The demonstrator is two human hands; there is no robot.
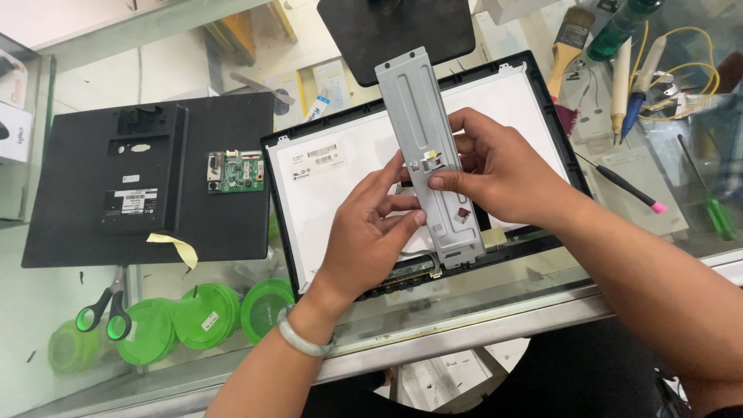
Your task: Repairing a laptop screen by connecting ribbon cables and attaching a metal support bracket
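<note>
Item: long grey metal bracket (424, 147), stamped with slots and holes, being held tilted over the middle of an opened monitor panel (325, 182) that is lying white side up in its black frame on the glass counter (495, 302).

Right hand (499, 166): fingers curling around the bracket's right edge near its middle, thumb pressing on its face; closed on the bracket.

Left hand (371, 232): fingertips touching the bracket's left edge lower down, fingers partly bent, palm facing the panel; whether it is actually gripping cannot be told. A pale bangle (302, 340) is sitting on this wrist.

Surroundings, all lying on or under the counter:
- black rear cover (147, 178) to the left of the panel, with a small green circuit board (236, 172) resting on its right side
- scissors with green-and-black handles (108, 310) near the front left
- green round lids (201, 313) showing beneath the glass
- paintbrush (569, 42), a pink-tipped probe (623, 186) and a green-handled screwdriver (712, 205) to the right
- black monitor stand base (395, 31) behind the panel
</note>
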